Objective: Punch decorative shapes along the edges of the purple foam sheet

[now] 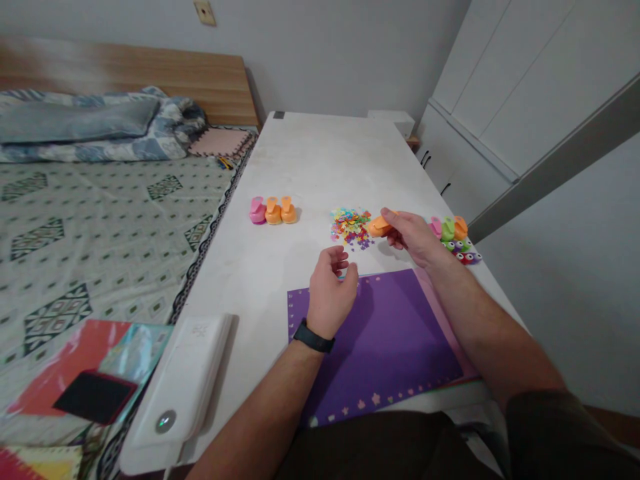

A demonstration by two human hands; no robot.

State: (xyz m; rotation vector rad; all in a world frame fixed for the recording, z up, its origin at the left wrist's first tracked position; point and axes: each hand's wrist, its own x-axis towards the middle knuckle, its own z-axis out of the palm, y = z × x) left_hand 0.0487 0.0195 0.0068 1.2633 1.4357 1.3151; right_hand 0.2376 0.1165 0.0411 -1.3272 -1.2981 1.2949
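Observation:
My right hand (413,233) grips an orange craft paper punch (381,225), held just right of a pile of colourful paper cut-outs (350,225). Loosely curled, with the thumb apart from the fingers and nothing visible in it, my left hand (333,290) hovers over the top edge of a purple paper sheet (390,333). Small shapes are punched along the sheet's left, top and bottom edges. Under its right side a pink sheet (440,313) peeks out.
Pink and orange punches (273,211) stand in a row on the white table (320,153). More punches (453,230) sit at the right edge. A white device (183,387) lies front left. Beside the table, the bed holds a dark phone (95,397) and packaged paper (70,360).

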